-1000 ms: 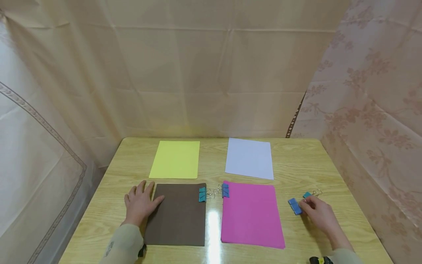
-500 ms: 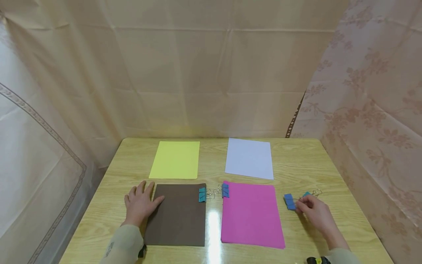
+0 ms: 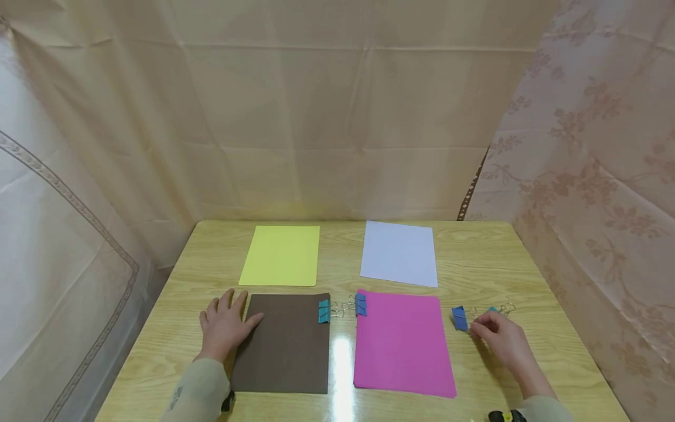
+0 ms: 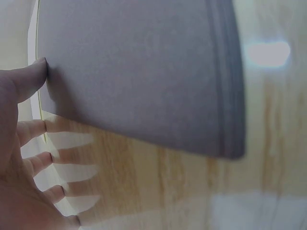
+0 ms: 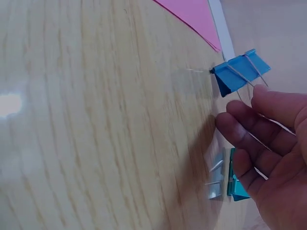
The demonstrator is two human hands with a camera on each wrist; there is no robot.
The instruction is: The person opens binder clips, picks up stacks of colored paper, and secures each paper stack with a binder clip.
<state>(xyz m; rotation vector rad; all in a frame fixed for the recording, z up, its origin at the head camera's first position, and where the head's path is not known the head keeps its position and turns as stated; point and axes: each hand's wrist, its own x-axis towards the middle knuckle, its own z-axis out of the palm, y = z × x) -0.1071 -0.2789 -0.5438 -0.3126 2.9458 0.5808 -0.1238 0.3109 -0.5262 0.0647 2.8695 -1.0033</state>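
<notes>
In the head view my left hand (image 3: pixel 224 327) lies with fingers spread at the left edge of a dark brown stack of paper (image 3: pixel 285 351), its thumb on the sheets and the other fingers on the table. A teal binder clip (image 3: pixel 324 312) grips that stack's upper right edge. At the right, my right hand (image 3: pixel 503 340) pinches a wire handle of a blue binder clip (image 3: pixel 460 318) between thumb and fingers. In the right wrist view this clip (image 5: pixel 241 72) is tilted near the tabletop. Another teal clip (image 5: pixel 238 179) lies beyond the fingers, partly hidden by them.
A magenta stack of paper (image 3: pixel 403 346) lies right of the brown one, with a blue binder clip (image 3: pixel 361 305) on its upper left edge. Yellow paper (image 3: pixel 280 255) and white paper (image 3: pixel 399 253) lie farther back on the wooden table (image 3: pixel 343 258). Curtains (image 3: pixel 337 117) surround the table.
My right hand has moved left with the blue binder clip, away from the teal clip and toward the magenta stack, and the clip has turned. My left hand has stayed in place.
</notes>
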